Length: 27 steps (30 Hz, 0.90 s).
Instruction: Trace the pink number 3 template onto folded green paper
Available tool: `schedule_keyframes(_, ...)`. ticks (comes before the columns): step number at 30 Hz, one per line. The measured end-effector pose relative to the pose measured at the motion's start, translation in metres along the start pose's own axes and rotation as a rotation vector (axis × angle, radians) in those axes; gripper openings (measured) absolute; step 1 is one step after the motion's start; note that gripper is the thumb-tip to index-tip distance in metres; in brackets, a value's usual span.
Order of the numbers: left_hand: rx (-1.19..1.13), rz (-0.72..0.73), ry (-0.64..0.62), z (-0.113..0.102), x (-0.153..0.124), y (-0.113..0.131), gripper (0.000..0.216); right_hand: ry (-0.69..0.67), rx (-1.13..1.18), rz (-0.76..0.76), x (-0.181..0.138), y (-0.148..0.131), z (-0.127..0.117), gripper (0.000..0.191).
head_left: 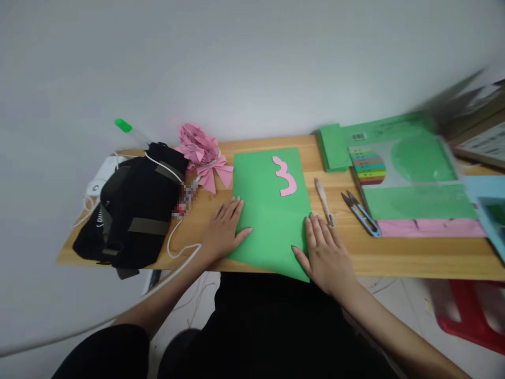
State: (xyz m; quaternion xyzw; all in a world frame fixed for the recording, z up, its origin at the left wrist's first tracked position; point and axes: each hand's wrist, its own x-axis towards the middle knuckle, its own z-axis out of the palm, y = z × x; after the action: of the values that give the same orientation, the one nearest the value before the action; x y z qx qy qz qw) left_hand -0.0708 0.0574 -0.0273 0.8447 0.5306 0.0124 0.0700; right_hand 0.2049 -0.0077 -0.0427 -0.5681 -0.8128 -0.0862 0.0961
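Note:
A green sheet of paper (268, 226) lies on the wooden table, its near right corner reaching past the front edge. On its upper right part rests a pink paper cutout (290, 181) shaped like a 3. My left hand (226, 226) lies flat at the sheet's left edge, fingers stretched out and thumb on the paper. At the right edge my right hand (325, 252) is also laid out, fingers extended, thumb touching the green paper. Just beyond its fingertips lies a pen (324, 201). Blue-handled thread snips (361, 213) sit further right.
A black bag (138, 210) with a white cable stands at the left. Behind it are pink paper bows (201, 152). Green folded paper (333, 147) and a pack of coloured paper (414, 202) lie at the right, with a cardboard box (481, 126) beyond. A red stool (469, 310) stands below.

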Motion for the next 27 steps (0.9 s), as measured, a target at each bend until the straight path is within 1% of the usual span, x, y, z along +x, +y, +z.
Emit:
schedule_keyframes(2, -0.004, -0.002, 0.008, 0.001, 0.0, 0.0, 0.069, -0.023, 0.05, 0.049, 0.005, 0.0, -0.004, 0.07)
schedule_keyframes(4, -0.012, -0.001, 0.014, 0.002, 0.0, -0.001, 0.068, -0.076, 0.109, 0.135, 0.016, -0.001, -0.011, 0.071)
schedule_keyframes(6, -0.026, 0.001, 0.019, 0.001, 0.0, -0.001, 0.069, -0.173, 0.156, 0.235, 0.036, -0.005, -0.021, 0.069)
schedule_keyframes(8, -0.045, 0.0, 0.027, 0.0, 0.001, -0.002, 0.071, -0.329, 0.207, 0.261, 0.061, -0.009, -0.03, 0.057)
schedule_keyframes(10, -0.07, -0.008, 0.038, -0.001, 0.003, -0.002, 0.073, -0.367, 0.228, 0.225, 0.087, -0.013, -0.036, 0.051)
schedule_keyframes(12, -0.1, -0.024, 0.055, -0.001, 0.003, -0.002, 0.074, -0.396, 0.259, 0.174, 0.111, -0.016, -0.037, 0.052)
schedule_keyframes(14, -0.134, -0.045, 0.081, 0.001, 0.003, -0.001, 0.077, -0.445, 0.29, 0.142, 0.128, -0.017, -0.035, 0.049)
schedule_keyframes(15, -0.153, -0.059, 0.098, 0.003, 0.003, -0.001, 0.08, -0.47, 0.306, 0.127, 0.134, -0.016, -0.034, 0.044)
schedule_keyframes(17, -0.193, -0.092, 0.147, 0.005, 0.003, -0.001, 0.087, -0.507, 0.349, 0.082, 0.142, -0.013, -0.034, 0.029)
schedule_keyframes(19, -0.236, -0.13, 0.216, 0.005, 0.003, -0.001, 0.093, -0.513, 0.414, 0.0, 0.145, -0.006, -0.038, 0.011)
schedule_keyframes(20, -0.258, -0.149, 0.258, 0.003, 0.004, -0.001, 0.092, -0.504, 0.453, -0.049, 0.145, -0.002, -0.042, 0.005)
schedule_keyframes(22, -0.304, -0.171, 0.342, -0.008, 0.006, -0.001, 0.08, -0.469, 0.526, -0.138, 0.144, 0.006, -0.052, 0.008)
schedule_keyframes(23, -0.326, -0.168, 0.376, -0.017, 0.008, -0.001, 0.069, -0.447, 0.555, -0.171, 0.143, 0.009, -0.058, 0.01)
schedule_keyframes(25, -0.357, -0.118, 0.416, -0.039, 0.013, 0.002, 0.047, -0.406, 0.588, -0.206, 0.14, 0.013, -0.071, 0.015)
schedule_keyframes(27, -0.36, -0.044, 0.427, -0.064, 0.02, 0.007, 0.027, -0.374, 0.598, -0.217, 0.138, 0.014, -0.085, 0.019)
